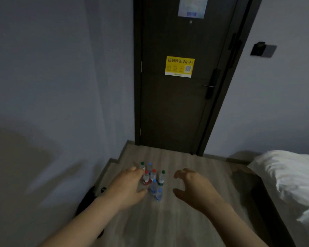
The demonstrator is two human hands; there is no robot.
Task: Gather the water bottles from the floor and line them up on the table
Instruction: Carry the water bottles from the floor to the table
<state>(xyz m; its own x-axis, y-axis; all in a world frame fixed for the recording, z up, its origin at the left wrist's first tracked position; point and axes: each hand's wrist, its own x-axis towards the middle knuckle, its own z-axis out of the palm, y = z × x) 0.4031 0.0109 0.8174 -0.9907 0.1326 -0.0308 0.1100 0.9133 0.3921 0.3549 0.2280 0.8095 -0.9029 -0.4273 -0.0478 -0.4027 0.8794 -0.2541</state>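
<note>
Pickup step, I judge. Bottles [153, 180] upright on floor [168, 225], 6 o'clock. Left hand [127, 186] at their 9, right hand [191, 182] at 3, both spread, empty. Next: close in, grip.

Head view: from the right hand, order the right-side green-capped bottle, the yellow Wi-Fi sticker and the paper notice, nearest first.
1. Green-capped bottle, on the floor just left of the right hand.
2. Yellow Wi-Fi sticker, halfway up the door.
3. Paper notice, top of the door.
</note>
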